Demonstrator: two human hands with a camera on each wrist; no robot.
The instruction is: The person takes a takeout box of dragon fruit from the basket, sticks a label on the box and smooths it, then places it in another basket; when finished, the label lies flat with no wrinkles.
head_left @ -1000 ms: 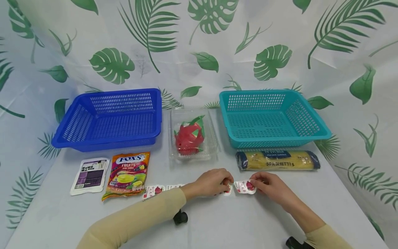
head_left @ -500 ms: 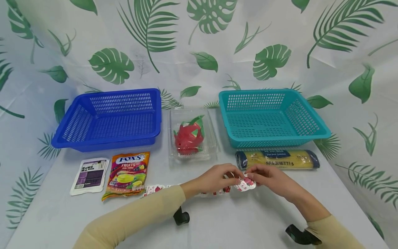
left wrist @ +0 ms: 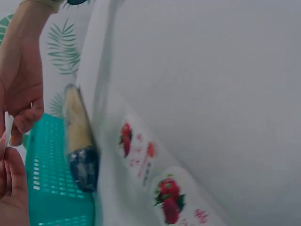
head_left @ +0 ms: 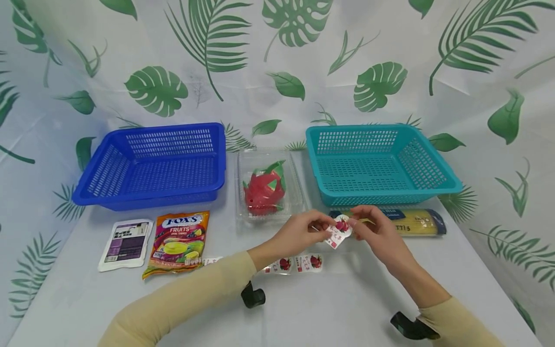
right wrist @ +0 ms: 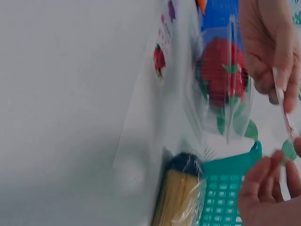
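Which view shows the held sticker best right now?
The head view: there the sticker shows its printed front, with red and dark marks. Both wrist views catch it nearly edge-on, as a thin pale strip.

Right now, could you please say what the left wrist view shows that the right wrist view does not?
Only left wrist: the beige cuff of the right sleeve. Only right wrist: the dragon fruit, its clear box and the blue basket. Both: the left hand, right hand, held sticker edge-on, sticker strip, spaghetti pack and teal basket.
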